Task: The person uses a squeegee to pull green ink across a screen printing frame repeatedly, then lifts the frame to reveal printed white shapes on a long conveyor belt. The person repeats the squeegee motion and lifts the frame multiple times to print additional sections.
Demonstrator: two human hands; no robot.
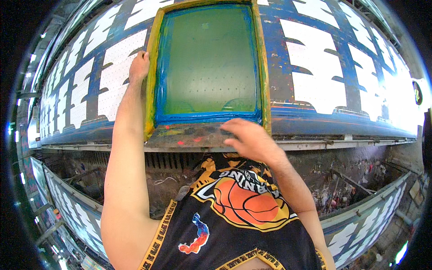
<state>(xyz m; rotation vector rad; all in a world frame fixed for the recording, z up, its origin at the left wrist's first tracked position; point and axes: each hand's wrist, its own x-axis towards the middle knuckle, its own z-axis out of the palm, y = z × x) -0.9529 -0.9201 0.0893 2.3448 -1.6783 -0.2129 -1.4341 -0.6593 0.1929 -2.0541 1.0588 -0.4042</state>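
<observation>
A screen printing frame lies on the long table in front of me, its green mesh bordered by smeared blue and yellow ink. My left hand is closed around the frame's left side bar, the fingers partly hidden. Over the near end of the frame, by the blue ink band, hovers my right hand. Its fingers and thumb are apart and slightly blurred, with nothing seen in them. Whether it touches the frame's near bar, dark and spotted with red, I cannot tell.
White cut fabric pieces lie in rows on the dark, ink-stained table on both sides of the frame. A metal rail runs along the near edge. Below it is a littered floor strip. Another table with white pieces stands lower left.
</observation>
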